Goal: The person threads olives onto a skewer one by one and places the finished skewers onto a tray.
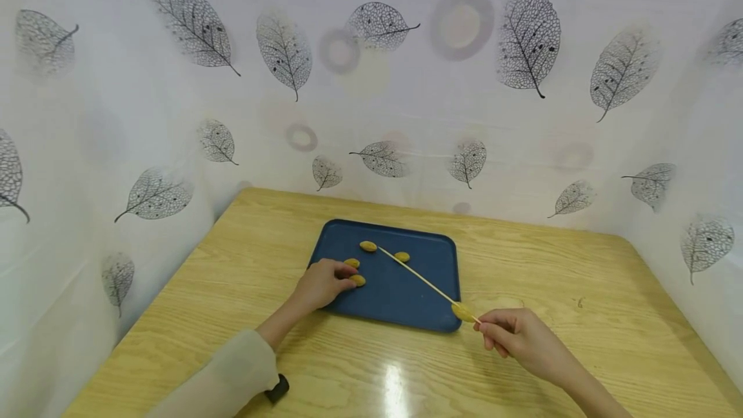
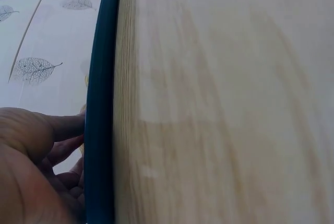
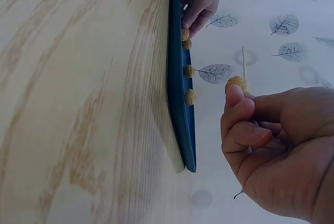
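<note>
My right hand [image 1: 516,337] pinches a thin wooden skewer [image 1: 418,274] near its lower end, pointing up and left over the tray. One yellow-brown oval piece [image 1: 462,312] with a rough surface is threaded on it, close to the fingertips. On the blue tray [image 1: 400,305], my left hand [image 1: 325,284] pinches another oval piece [image 1: 358,280] between thumb and finger. A second piece [image 1: 351,263] lies just behind those fingers. Farther back on the tray are two more, one [image 1: 368,246] by the skewer's tip and one [image 1: 402,256] beside its shaft.
The tray sits on a light wooden table [image 1: 244,263]. A pale curtain with leaf prints [image 1: 395,108] surrounds the table's back and sides. A dark object [image 1: 277,389] shows beside the left sleeve [image 1: 232,366].
</note>
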